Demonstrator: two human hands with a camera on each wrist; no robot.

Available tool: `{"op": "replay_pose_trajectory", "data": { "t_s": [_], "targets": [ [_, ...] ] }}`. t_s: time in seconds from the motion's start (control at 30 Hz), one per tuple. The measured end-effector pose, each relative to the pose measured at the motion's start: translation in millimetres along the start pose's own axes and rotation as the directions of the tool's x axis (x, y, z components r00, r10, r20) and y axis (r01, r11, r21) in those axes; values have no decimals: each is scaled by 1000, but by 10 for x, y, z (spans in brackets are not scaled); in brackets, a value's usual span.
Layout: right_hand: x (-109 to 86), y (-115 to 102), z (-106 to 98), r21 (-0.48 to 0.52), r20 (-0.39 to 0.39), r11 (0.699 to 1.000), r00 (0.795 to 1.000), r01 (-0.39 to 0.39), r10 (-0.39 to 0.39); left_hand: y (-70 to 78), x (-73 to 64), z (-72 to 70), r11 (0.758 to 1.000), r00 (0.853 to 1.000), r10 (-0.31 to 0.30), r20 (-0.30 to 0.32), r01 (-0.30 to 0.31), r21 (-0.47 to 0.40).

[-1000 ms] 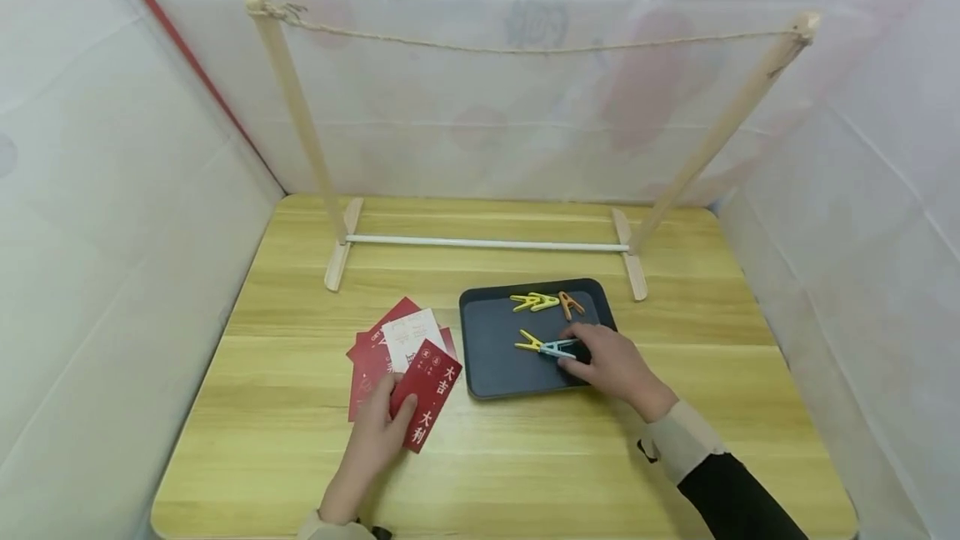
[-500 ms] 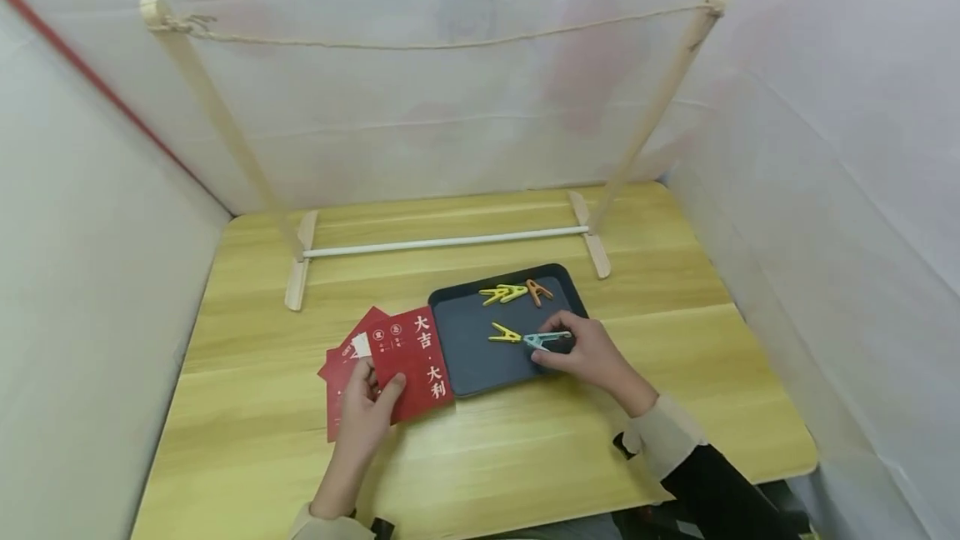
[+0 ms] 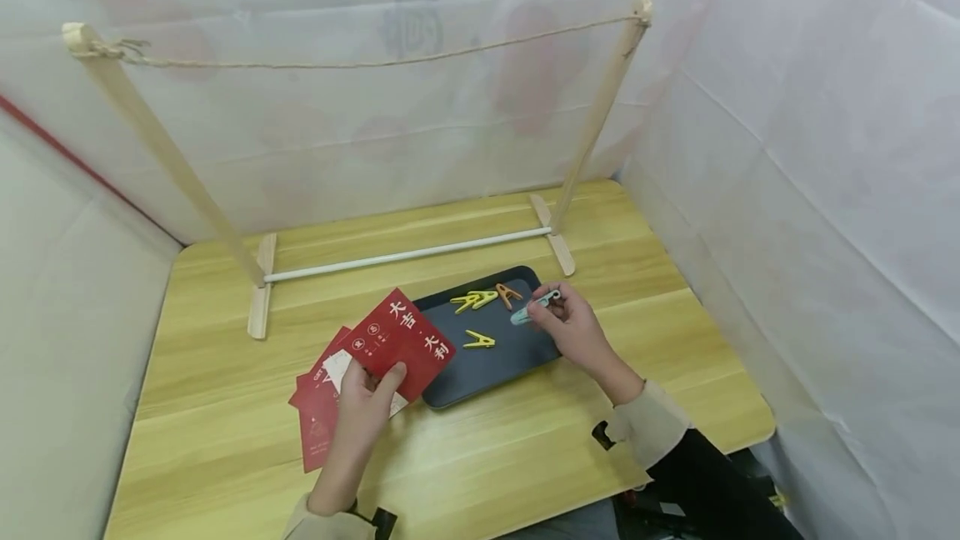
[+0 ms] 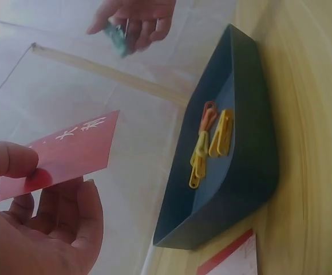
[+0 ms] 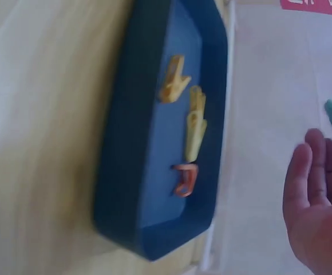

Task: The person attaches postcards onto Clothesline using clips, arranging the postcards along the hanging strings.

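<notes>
Between right fingers (image 3: pixel 549 321) — teal clip (image 3: pixel 520 317)

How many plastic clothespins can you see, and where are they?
5: a light blue clothespin in the right hand; in the dark tray, two yellow clothespins together beside an orange clothespin, and a separate yellow clothespin closer to the person.

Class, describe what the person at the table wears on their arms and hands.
The left hand and right hand are both ungloved. The right arm has a black sleeve ending in a wide beige cuff. On the left, only a matching cuff shows. A small black piece sits by each wrist; its purpose is unclear.
</notes>
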State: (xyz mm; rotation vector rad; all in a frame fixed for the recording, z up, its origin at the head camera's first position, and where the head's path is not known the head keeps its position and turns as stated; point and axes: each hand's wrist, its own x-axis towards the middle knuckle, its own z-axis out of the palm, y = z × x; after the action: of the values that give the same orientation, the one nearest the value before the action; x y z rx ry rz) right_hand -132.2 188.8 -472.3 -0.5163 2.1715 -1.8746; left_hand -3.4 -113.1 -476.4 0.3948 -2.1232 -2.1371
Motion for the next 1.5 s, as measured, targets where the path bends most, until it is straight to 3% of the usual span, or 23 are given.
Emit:
{"op": "replay_pose_trajectory", "data": {
  "t_s": [0.23,0.37,0.57,0.8,1.1,1.27,1.5],
  "targets": [
    [255,-161,-122,33,122,997,990,68,-72,22,27,83,1000,1000,11,-29,-12,-9],
    [363,-244,-203,41,149,994,983,105,-110,23,45,81,999,998,40,-39,-40,-3],
    [497,-458,-303,96,104,991,990,90,-100,51,96,97,994,994,113,4,-113,-14],
    [678,-691,-249,110,93,986,986,125,-135,180,182,62,981,981,193,13,-193,-3],
    [822,-934,-250,151,94,970,974,190,-205,303,233,151,975,973,216,79,-218,28],
    [927,-1066,-203,56,45,969,969,242,-245,396,292,148,966,962,248,115,-254,39],
    [1138,-1276,-54,-18,17,948,948,319,-319,589,480,-51,949,947,316,60,-317,-5]
  ]
}}
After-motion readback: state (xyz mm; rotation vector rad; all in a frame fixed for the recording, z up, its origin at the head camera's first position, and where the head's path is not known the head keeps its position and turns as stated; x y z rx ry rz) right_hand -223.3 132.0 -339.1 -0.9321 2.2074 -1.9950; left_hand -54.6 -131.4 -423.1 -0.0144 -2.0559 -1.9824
